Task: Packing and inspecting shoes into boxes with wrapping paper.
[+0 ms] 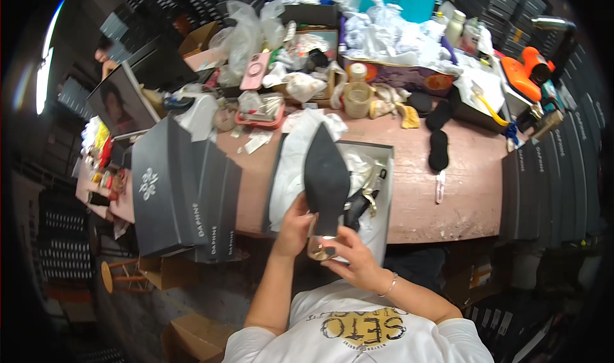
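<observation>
A shoe [325, 171] is held over an open shoebox [387, 228], its dark sole facing up and its toe pointing away from me. Its heel end looks shiny and gold, close to my body. My left hand [294, 228] is closed around the shoe's left side near the heel. On the other side, my right hand [353, 257] grips the heel end with its fingers. White tissue paper [288, 177] lines the left of the box. Inside, at the right, lies a second dark and gold shoe [361, 203], partly hidden, beside clear plastic wrapping.
Dark shoeboxes [166, 190] stand on the table at left; more are stacked [543, 184] at right. A pink-handled tool [439, 189] lies below black pads [439, 150]. Farther back are a jar [357, 99], a pink phone [255, 72], crumpled paper [393, 40] and an orange tool [519, 78].
</observation>
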Demonstrator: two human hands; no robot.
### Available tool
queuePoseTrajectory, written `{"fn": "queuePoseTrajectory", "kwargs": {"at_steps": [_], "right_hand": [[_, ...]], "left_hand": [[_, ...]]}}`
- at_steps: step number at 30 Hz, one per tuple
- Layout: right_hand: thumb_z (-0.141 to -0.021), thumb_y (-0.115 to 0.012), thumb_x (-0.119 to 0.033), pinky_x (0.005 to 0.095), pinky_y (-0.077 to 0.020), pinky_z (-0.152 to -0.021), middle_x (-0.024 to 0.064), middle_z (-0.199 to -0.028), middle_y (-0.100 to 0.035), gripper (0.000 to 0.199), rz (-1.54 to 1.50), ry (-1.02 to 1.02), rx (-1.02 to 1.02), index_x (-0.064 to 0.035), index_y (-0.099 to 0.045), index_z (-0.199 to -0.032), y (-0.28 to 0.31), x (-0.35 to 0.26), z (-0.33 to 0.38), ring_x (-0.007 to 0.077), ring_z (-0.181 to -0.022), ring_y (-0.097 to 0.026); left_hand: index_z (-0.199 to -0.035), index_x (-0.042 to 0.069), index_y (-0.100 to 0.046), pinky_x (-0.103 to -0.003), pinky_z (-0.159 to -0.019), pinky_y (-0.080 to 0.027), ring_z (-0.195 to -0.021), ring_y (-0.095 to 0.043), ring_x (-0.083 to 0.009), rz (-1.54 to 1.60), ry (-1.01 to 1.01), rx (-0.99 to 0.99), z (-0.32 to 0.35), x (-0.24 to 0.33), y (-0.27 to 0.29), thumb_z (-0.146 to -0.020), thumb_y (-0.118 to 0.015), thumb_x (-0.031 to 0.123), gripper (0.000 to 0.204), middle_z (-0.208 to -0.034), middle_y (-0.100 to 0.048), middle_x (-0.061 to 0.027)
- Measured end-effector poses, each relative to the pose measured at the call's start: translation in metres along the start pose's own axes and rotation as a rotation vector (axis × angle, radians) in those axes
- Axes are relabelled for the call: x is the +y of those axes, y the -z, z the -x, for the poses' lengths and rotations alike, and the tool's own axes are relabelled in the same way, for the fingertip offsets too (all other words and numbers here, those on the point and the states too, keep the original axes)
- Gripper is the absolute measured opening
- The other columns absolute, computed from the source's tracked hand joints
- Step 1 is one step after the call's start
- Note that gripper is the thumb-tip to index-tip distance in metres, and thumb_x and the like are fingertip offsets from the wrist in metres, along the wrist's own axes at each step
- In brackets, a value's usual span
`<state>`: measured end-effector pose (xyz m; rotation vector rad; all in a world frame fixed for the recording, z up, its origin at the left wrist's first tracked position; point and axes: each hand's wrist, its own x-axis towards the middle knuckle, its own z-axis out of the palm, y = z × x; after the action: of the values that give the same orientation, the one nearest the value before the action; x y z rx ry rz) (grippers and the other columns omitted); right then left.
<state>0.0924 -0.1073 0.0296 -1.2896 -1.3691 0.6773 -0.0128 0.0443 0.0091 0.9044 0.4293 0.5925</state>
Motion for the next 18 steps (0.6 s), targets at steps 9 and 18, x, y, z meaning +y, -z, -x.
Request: {"fn": "queuePoseTrajectory", "kwargs": {"at_steps": [9, 18], "right_hand": [[-0.085, -0.066, -0.009, 0.0338, -0.0472, -0.083, 0.0182, -0.125, -0.04, 0.053, -0.184, 0.048, -0.312, -0.0144, -0.049, -0.135, 0.006, 0.006, 0.007, 0.0287, -0.098, -0.056], [-0.081, -0.07, -0.025, 0.0452, -0.0451, -0.092, 0.0209, -0.125, -0.051, 0.045, 0.928, -0.402, 0.459, -0.006, -0.055, -0.119, 0.228, 0.109, -0.054, 0.0385, -0.111, -0.052]], "left_hand": [[-0.141, 0.007, -0.033, -0.051, -0.082, -0.053, -0.099, -0.061, -0.0348, 0.611, -0.027, 0.05, -0.018, 0.012, -0.024, -0.089, -0.045, 0.059, 0.075, -0.119, -0.056, -0.0197], [-0.141, 0.005, -0.035, -0.052, -0.07, -0.056, -0.095, -0.062, -0.0362, 0.528, 0.162, 0.044, -0.043, -0.001, -0.037, -0.084, -0.048, 0.056, 0.077, -0.12, -0.054, -0.0189]]}}
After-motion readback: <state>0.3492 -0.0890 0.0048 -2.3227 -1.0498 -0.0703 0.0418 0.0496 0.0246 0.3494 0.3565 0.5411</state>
